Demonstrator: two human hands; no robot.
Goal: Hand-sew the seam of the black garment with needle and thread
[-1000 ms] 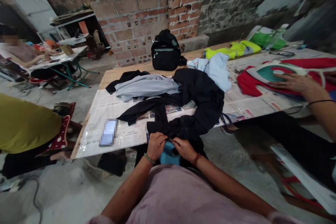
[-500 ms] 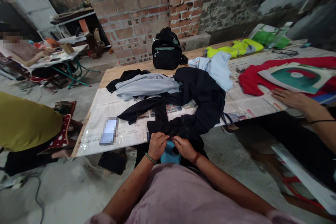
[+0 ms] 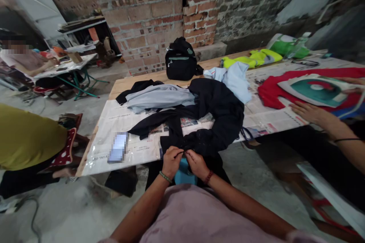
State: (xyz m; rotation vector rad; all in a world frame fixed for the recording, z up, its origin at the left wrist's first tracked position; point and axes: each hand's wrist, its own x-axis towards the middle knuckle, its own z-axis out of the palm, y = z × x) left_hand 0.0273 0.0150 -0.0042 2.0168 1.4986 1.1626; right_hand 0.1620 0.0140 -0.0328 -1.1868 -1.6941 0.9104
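Note:
A dark garment (image 3: 225, 112) lies bunched along the table's front edge, with a grey garment (image 3: 159, 96) spread over part of it. My left hand (image 3: 171, 161) pinches the near edge of the dark cloth between thumb and fingers. Close beside it, my right hand (image 3: 197, 164) grips the same edge, the fingertips of both hands almost touching. Whatever small detail lies between the fingertips is too small to make out. Below my hands, something blue (image 3: 184, 174) shows at my lap.
The newspaper-covered table (image 3: 99, 136) holds a phone (image 3: 118, 147), a black backpack (image 3: 181, 60), a light blue garment (image 3: 235, 79) and a yellow vest (image 3: 253, 57). At right, a co-worker's hand (image 3: 309, 113) rests by a red garment (image 3: 266, 93) under an iron (image 3: 313, 88). Other people sit at left.
My hands stay at the dark garment's edge, their fingertips slightly shifted. The view has tilted a little. A co-worker's other hand now shows at the iron's handle.

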